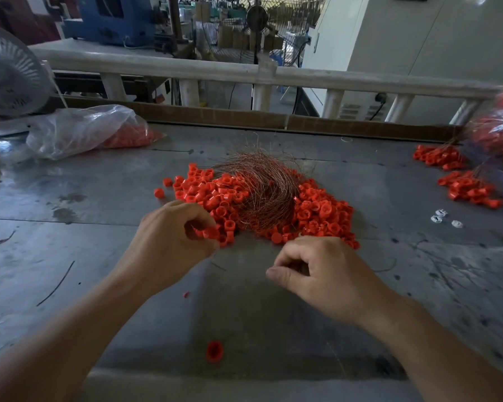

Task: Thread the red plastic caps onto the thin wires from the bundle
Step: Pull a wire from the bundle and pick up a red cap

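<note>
Nearest lay a stray cap (214,351) on the grey table (70,256), between the two bare forearms that reached in from the lower corners. Past it, the left hand (172,236) was bent down at the wrist at the near left edge of the pile, its fingers curled and its thumb and fingertips pinching one cap (211,233). The right hand (317,268) hovered low just in front of the pile, knuckles up, fingers curled tight with the thumb (276,274) pressed to the forefinger; whether a wire sat in that pinch could not be told. The hands were near each other but apart. Beyond them, the pile of caps (317,210) spread across the middle of the table, and the wires (262,192), a coppery curved bundle, lay on top of it. Far right, more caps sat in two clusters (471,190) with thin wires running from them. Far left lay a clear bag (79,132) with red pieces inside, beside a fan (9,74).
</note>
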